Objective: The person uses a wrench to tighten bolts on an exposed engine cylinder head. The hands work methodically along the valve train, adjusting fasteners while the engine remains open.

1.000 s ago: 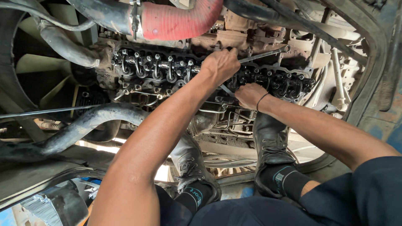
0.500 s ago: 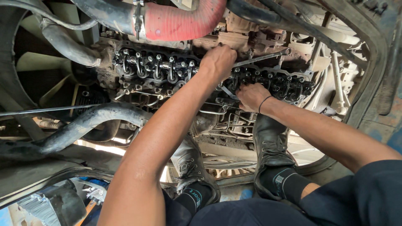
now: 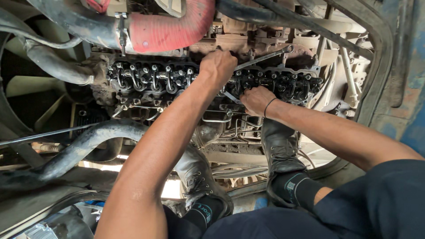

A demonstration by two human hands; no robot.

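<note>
An engine with its top cover off shows a row of oily rocker arms (image 3: 150,79). My left hand (image 3: 217,66) is closed around the handle of a long silver ring spanner (image 3: 265,57). The spanner's ring end points right and up over the cylinder head. My right hand (image 3: 256,100), with a black band at the wrist, pinches a thin flat metal tool (image 3: 229,96). It presses that tool in among the right-hand rocker arms (image 3: 283,84), just below my left hand.
A red hose (image 3: 172,24) with a metal clamp crosses above the engine. A thick black hose (image 3: 79,150) curves at lower left. My two black boots (image 3: 281,155) (image 3: 199,177) stand on the frame beside the engine. Blue bodywork (image 3: 407,88) borders the right side.
The spanner's far end has swung slightly upward in my left hand. My right hand stays at the same rocker arms.
</note>
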